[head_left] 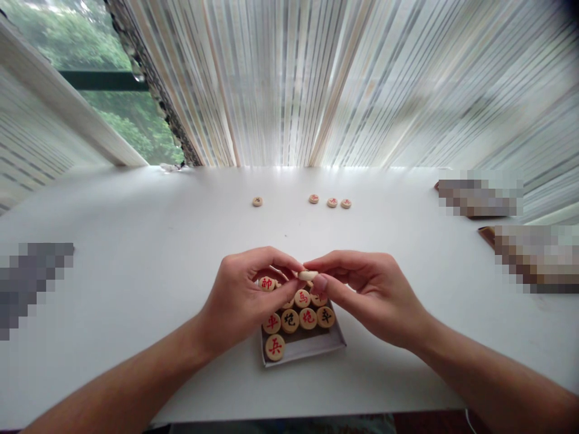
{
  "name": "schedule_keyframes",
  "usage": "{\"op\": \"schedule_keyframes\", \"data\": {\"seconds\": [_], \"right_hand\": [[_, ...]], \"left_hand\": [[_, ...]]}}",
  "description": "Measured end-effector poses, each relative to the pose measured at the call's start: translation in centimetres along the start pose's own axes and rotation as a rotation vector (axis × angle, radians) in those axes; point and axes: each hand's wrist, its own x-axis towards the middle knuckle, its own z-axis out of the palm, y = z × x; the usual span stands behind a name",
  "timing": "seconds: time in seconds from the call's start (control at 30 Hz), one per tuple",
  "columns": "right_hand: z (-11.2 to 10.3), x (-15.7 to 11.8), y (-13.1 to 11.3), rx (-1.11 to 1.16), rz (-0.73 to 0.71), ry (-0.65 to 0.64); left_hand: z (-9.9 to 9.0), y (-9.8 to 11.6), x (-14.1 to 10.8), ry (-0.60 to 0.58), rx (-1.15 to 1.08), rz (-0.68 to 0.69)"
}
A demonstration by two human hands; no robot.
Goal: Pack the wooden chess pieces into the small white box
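Observation:
A pale round wooden piece (308, 275) is pinched edge-on between both hands, above the back part of a shallow open box (312, 348). My left hand (244, 295) grips it from the left with thumb and fingertips. From the right, my right hand (375, 295) holds the same piece. Round pieces with red or black characters lie in rows in the box. A red-marked piece (275, 348) sits alone in its front left corner, beside bare box floor. The hands partly hide the back rows.
Farther back on the white table (181, 229) lie a dark-marked piece (257, 202) and three red-marked pieces (332, 203). Blurred flat objects rest at the right (534, 259) and left edges (27, 277). Striped curtains (280, 84) hang behind the table.

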Motion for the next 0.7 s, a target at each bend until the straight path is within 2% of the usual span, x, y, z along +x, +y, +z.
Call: {"op": "schedule_keyframes", "data": {"seconds": [0.13, 0.27, 0.5, 0.6, 0.7], "right_hand": [[-0.4, 0.1, 0.1, -0.041, -0.022, -0.048], [-0.8, 0.3, 0.2, -0.076, -0.026, -0.084], [-1.3, 0.6, 0.4, -0.17, 0.013, -0.155], [-1.3, 0.5, 0.5, -0.248, -0.014, -0.162], [-1.4, 0.3, 0.5, -0.344, -0.078, -0.159]], "left_hand": [[-0.3, -0.1, 0.2, -0.019, 0.108, 0.215], [-0.5, -0.2, 0.3, -0.035, 0.195, 0.326], [-0.5, -0.5, 0.1, -0.08, 0.267, 0.415], [-0.4, -0.6, 0.1, -0.088, 0.298, 0.404], [-0.5, -0.6, 0.2, -0.042, 0.312, 0.372]]}}
